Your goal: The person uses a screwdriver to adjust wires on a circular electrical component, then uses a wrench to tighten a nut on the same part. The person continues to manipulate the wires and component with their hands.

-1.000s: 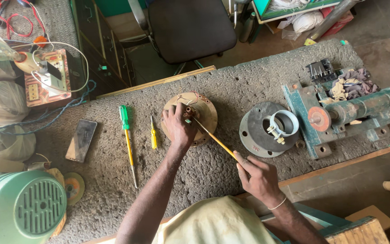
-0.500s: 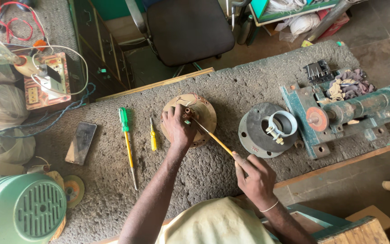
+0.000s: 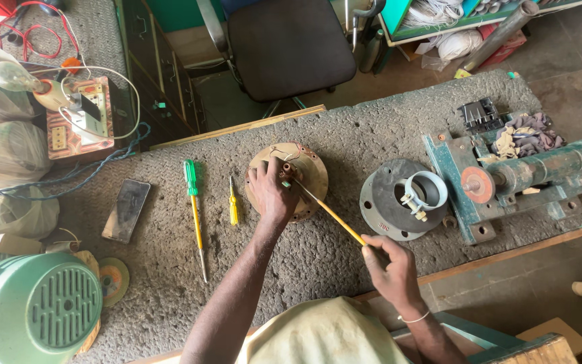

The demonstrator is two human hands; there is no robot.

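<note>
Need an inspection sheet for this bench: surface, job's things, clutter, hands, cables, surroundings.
Surface: rough grey bench top, gritty, wooden edge strips.
Job's things: round brown disc flat on the bench; yellow-handled screwdriver with its tip at the disc's centre.
Clutter: green screwdriver, small yellow screwdriver, phone, grey flange with a white ring, green vise, rags.
Hands: left hand pressing on the disc; right hand gripping the screwdriver handle.
Cables: red, white and blue wires around a switch board with bulb.
Surroundings: black chair, green motor housing, bare floor.
</note>
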